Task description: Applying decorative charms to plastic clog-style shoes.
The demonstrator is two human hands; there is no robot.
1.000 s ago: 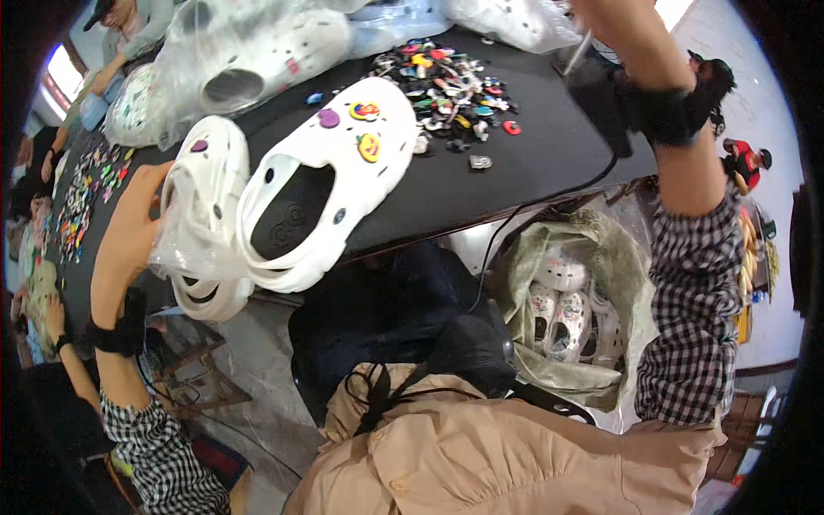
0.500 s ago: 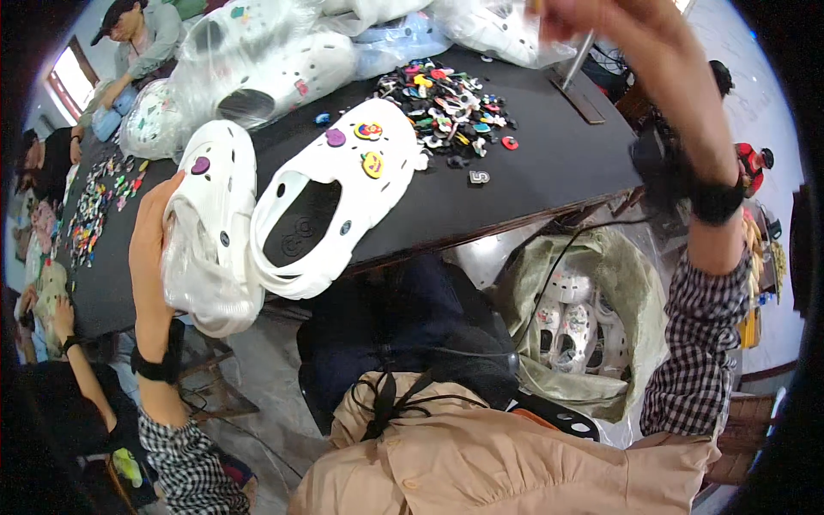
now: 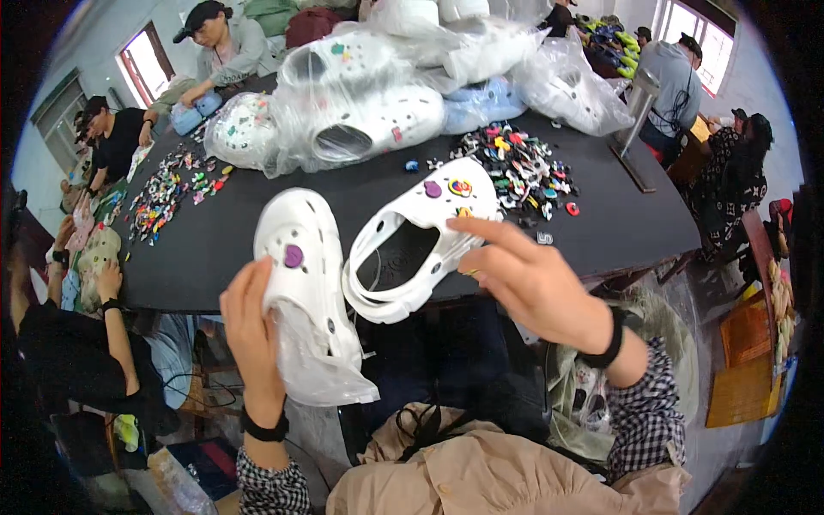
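My left hand [image 3: 253, 330] is closed around the outer side of a white clog [image 3: 300, 236] with one purple heart charm on its toe. A clear plastic bag [image 3: 318, 365] is bunched inside that clog's heel. Beside it, a second white clog [image 3: 481, 184] rests at the table's near edge, carrying a purple charm [image 3: 432, 189] and a round multicoloured charm [image 3: 461, 187]. My right hand [image 3: 532, 275] is over this clog's side with fingers bent together, the index finger by a yellow-orange charm. A tiny yellow bit shows under its fingertips, too small to make out.
Bagged white clogs [image 3: 378, 120] are heaped at the back of the black table [image 3: 601, 206]. Piles of loose charms [image 3: 524, 167] lie right and left. A metal stand [image 3: 635, 129] rises at the right. Below, an open sack [image 3: 669, 335] holds clogs. Co-workers sit around.
My right hand has come down from high at the upper right to the right clog. The left clog, still in my left hand, has its bag hanging looser at the heel. The view has shifted.
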